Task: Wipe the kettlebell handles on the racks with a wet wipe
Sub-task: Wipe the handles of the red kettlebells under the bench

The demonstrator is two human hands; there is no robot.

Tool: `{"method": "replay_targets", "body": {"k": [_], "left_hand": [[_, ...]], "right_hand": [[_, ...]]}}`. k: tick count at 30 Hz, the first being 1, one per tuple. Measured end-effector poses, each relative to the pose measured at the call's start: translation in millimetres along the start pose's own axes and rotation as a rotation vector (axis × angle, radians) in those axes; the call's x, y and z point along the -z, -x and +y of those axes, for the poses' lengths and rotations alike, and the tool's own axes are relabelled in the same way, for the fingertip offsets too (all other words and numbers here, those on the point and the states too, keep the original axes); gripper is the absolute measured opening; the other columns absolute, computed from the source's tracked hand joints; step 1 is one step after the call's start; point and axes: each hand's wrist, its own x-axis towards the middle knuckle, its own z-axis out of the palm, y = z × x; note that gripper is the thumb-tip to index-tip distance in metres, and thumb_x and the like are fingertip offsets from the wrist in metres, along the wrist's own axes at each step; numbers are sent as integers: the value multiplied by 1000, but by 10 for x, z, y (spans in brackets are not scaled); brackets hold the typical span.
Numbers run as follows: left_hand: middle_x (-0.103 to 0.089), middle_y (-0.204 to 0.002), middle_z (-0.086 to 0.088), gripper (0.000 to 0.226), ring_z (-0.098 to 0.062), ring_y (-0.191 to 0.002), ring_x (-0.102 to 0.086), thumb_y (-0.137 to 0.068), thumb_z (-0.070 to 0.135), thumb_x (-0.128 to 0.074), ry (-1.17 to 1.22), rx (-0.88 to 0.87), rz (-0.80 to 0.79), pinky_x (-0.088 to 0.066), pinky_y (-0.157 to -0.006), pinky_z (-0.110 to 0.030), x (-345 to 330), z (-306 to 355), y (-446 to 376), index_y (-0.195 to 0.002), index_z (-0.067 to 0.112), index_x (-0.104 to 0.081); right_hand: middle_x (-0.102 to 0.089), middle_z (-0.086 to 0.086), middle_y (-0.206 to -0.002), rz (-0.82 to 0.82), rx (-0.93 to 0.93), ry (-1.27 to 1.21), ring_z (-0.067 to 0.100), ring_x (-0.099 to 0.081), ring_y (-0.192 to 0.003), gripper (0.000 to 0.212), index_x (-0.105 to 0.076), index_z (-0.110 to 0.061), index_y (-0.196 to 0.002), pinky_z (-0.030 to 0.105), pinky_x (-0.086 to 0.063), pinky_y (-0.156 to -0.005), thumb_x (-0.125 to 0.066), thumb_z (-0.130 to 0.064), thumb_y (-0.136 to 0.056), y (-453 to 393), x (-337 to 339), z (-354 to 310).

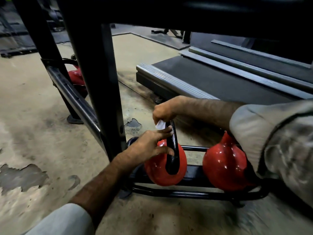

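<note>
Two red kettlebells sit on the low black rack. The left kettlebell has a black handle standing up. My left hand rests on that handle's side, fingers spread across it. My right hand pinches a white wet wipe against the top of the handle. The right kettlebell has its handle hidden behind my right sleeve.
A black rack post rises just left of my hands. Another red kettlebell sits further back behind the rack rail. A treadmill deck lies behind on the worn concrete floor.
</note>
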Motion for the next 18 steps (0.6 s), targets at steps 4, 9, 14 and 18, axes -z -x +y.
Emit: {"method": "replay_targets", "body": {"k": [4,9,14,18], "left_hand": [[-46,-145,2,73,-6,-133,-42,-69,42,-80,24,10,4,-36,-111,-28,20,19,-4,-132,14,-56],[-40,-147,12,79,-2,-136,-35,-67,50,-77,11,39,-5,-32,-114,-29,-5,14,-14,-135,18,-52],[-44,-145,8,80,-6,-134,-40,-66,55,-74,7,18,4,-36,-112,-34,-8,-4,-7,-133,17,-54],[-52,-139,4,80,-9,-129,-48,-65,62,-69,21,7,20,-42,-106,-35,17,-25,8,-130,17,-58]], "right_hand": [[-63,3,-85,0,53,147,26,-63,-77,8,-58,-16,-78,41,-55,-64,-62,-9,-79,-172,-35,-16],[-62,-2,-79,-114,30,176,15,-58,-65,5,-66,-11,-90,30,-50,-54,-62,-14,-87,-184,41,-7],[-53,-7,-61,-178,-43,191,13,-47,-52,21,-61,-13,-64,23,-38,-46,-60,-7,-84,-230,-13,-66],[-63,1,-71,-72,-2,87,21,-57,-61,12,-63,-16,-70,30,-48,-51,-63,-12,-81,-189,-97,-26]]}}
